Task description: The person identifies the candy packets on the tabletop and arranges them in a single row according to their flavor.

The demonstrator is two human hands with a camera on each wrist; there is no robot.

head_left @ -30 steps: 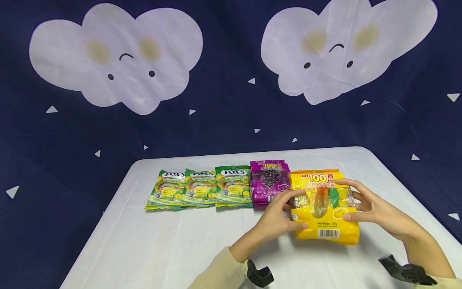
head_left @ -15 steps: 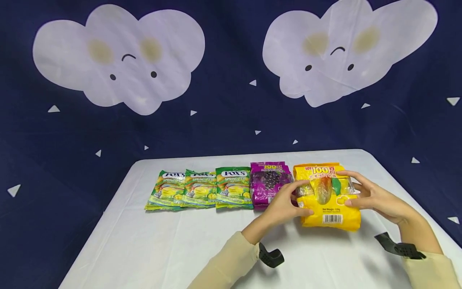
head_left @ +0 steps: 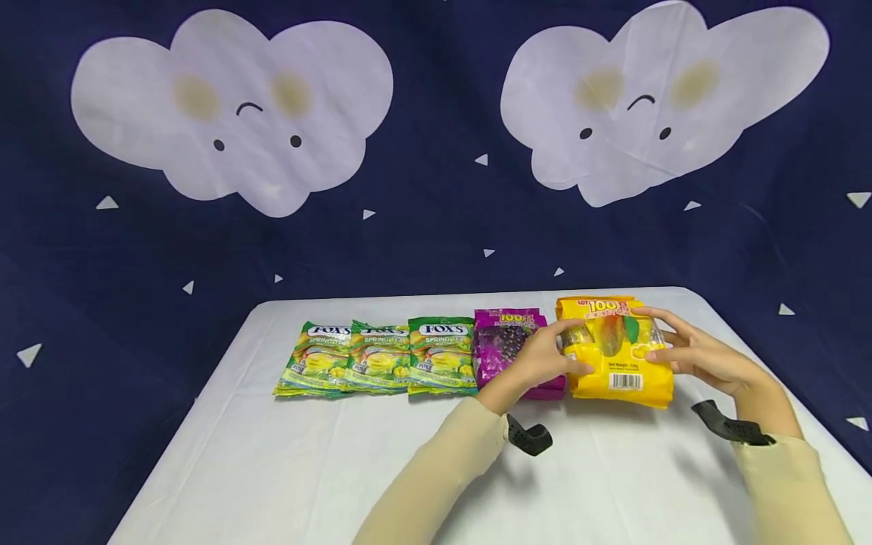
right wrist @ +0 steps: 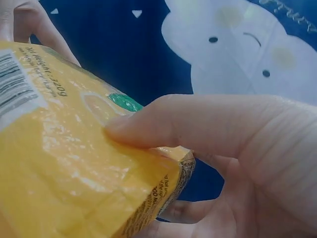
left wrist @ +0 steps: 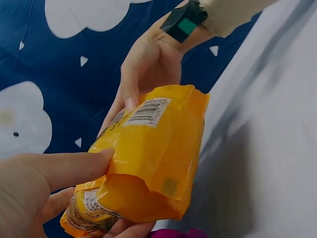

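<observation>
Both hands grip a yellow candy bag with a mango picture, one at each side. My left hand has its thumb on the front of the bag and its fingers round the left edge. On the opposite edge, my right hand pinches with its thumb on the front; some fingers are behind it. In the left wrist view, the bag's barcode and folded bottom face the camera, above the white table. A purple candy bag lies just left of the yellow one, partly covered by my left hand.
Three green candy bags, the nearest a green bag, lie in a row left of the purple one, overlapping slightly. They all rest on a white-covered table. Behind it hangs a dark blue cloth with clouds.
Both hands have carried the yellow bag away from me toward the back of the table, beside the purple bag. The green bags have stayed where they were.
</observation>
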